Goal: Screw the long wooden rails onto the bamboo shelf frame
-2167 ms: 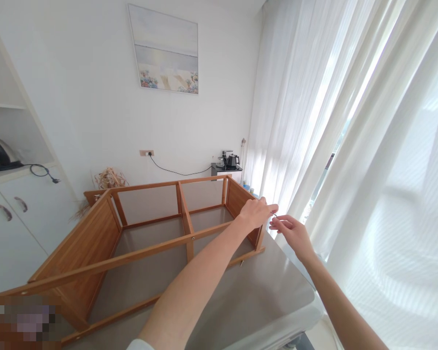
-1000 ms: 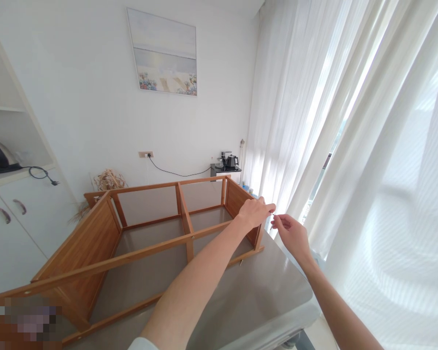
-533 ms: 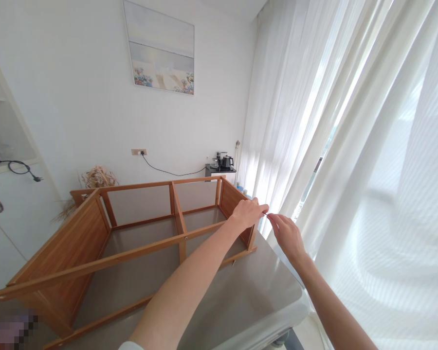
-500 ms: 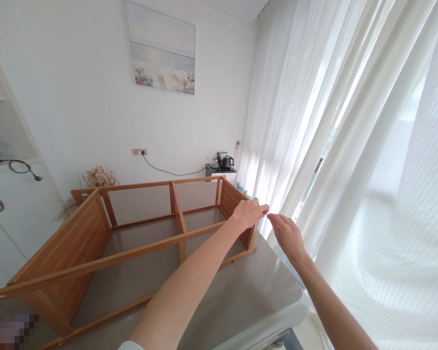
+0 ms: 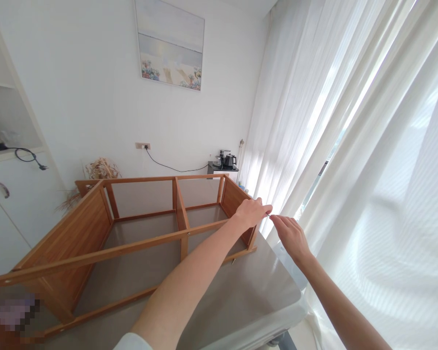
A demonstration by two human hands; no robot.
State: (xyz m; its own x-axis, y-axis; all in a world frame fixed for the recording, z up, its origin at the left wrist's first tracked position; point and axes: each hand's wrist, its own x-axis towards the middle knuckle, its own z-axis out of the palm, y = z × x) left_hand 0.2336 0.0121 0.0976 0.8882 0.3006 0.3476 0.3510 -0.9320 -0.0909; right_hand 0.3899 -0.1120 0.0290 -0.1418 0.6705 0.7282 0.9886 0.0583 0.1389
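Note:
A wooden shelf frame lies on its side on the grey-covered table, its end panels upright. My left hand is closed around the top corner at its right end and hides that corner. Just outside the corner, my right hand pinches a thin dark rod between thumb and fingers. The rod reaches across to the left fingertips; where it meets the wood is hidden. A small screw-like piece shows by the lower rail, below my left hand.
The table ends in a rounded corner at the right, beside white curtains. Behind stand a black kettle on a small cabinet and dried plants. A white cupboard is at the left. A blurred patch covers the lower left.
The view has shifted slightly, so the background sits a little further right. Both hands keep their hold at the frame's right corner, with the thin rod still between them.

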